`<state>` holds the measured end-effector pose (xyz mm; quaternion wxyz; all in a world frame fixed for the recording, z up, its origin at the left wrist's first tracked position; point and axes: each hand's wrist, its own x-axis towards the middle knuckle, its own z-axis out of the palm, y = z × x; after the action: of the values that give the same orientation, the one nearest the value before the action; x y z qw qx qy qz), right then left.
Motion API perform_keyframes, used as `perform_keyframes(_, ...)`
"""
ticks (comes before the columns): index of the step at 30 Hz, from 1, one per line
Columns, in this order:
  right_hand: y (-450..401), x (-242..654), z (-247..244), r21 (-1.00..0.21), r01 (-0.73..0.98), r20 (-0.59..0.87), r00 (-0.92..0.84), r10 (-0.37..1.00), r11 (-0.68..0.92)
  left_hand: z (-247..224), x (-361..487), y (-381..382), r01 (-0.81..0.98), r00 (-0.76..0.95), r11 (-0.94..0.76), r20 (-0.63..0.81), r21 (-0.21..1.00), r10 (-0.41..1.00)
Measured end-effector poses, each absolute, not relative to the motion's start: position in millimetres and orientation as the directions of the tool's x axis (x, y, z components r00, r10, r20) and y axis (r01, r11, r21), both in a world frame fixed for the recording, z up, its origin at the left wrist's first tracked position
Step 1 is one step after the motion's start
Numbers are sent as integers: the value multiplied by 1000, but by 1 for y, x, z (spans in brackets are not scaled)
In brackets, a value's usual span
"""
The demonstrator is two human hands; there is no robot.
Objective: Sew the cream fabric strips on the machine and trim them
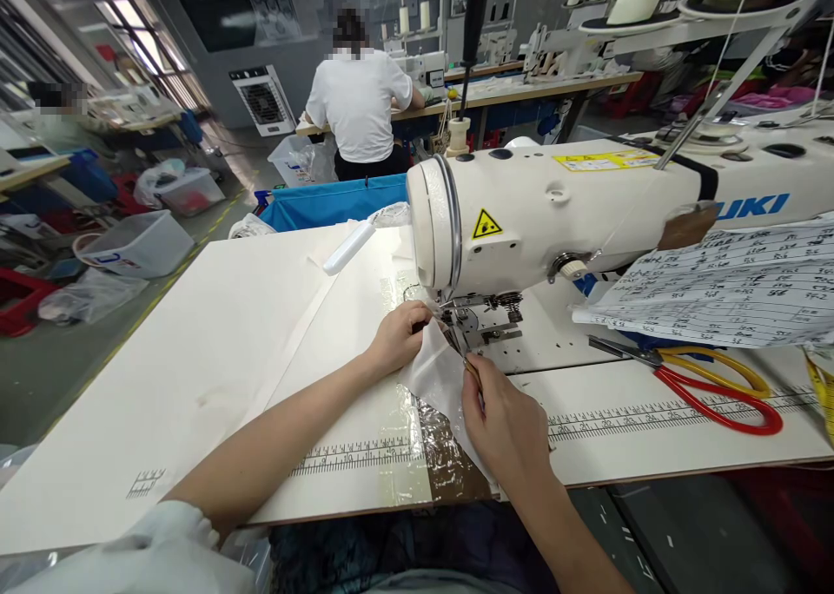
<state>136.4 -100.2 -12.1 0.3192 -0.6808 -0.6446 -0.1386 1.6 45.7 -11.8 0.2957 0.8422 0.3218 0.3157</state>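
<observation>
Table is topped w/ sewing machine. White cloth is draped nr table's front edge, by machine's L end. Cloth's top is pinched by L hand, fingers nearly closed; by R hand, fingers curled, slim metal tool is gripped.

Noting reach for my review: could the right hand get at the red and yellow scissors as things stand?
Probably yes: the scissors lie beyond the right hand, with open tabletop between. But that hand holds a slim metal tool, which it would likely need to put down first.
</observation>
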Motion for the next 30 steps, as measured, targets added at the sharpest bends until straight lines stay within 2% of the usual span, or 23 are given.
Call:
perform_keyframes(13, -100, 135, -13, -256, 966, 582, 136, 802, 22, -14, 1, 48, 366, 617, -646, 345, 670, 707)
perform_keyframes(21, -100, 135, -15, -256, 967, 551, 135, 823, 13, -9, 2, 46, 374, 605, -611, 315, 698, 731)
perform_keyframes(26, -101, 136, -15, -310, 949, 602, 156, 783, 49, -7, 2, 46, 375, 601, -589, 297, 716, 742)
perform_keyframes(30, -101, 136, -13, -301, 952, 603, 149, 784, 51, -8, 2, 47, 365, 599, -595, 308, 716, 739)
